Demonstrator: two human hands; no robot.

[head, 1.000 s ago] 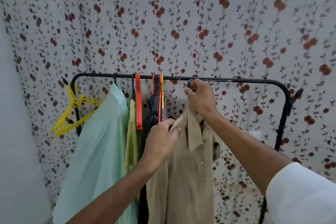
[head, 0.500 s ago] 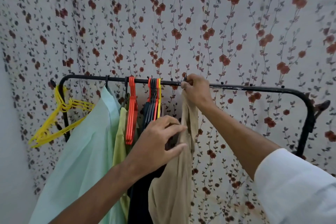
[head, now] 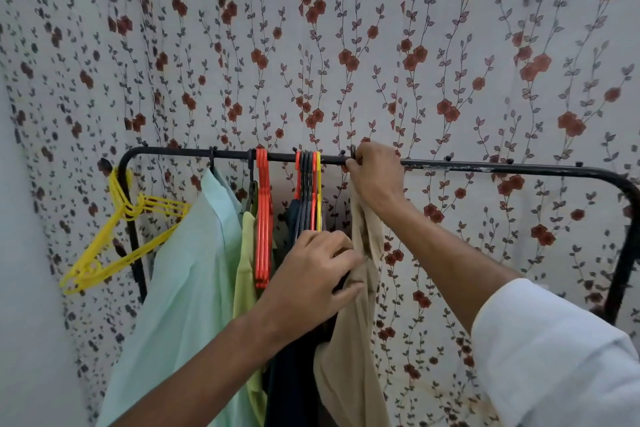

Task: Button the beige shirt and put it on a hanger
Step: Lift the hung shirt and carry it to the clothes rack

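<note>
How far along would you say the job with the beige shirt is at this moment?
Nearly finished, it seems. Done: the beige shirt hangs from the black rail, its hanger hook apparently over the bar. In hand: the right hand grips at that hook while the left hand pinches the shirt's fabric lower down. Left: letting go, probably. The shirt is edge-on, so its buttons cannot be checked.
</note>
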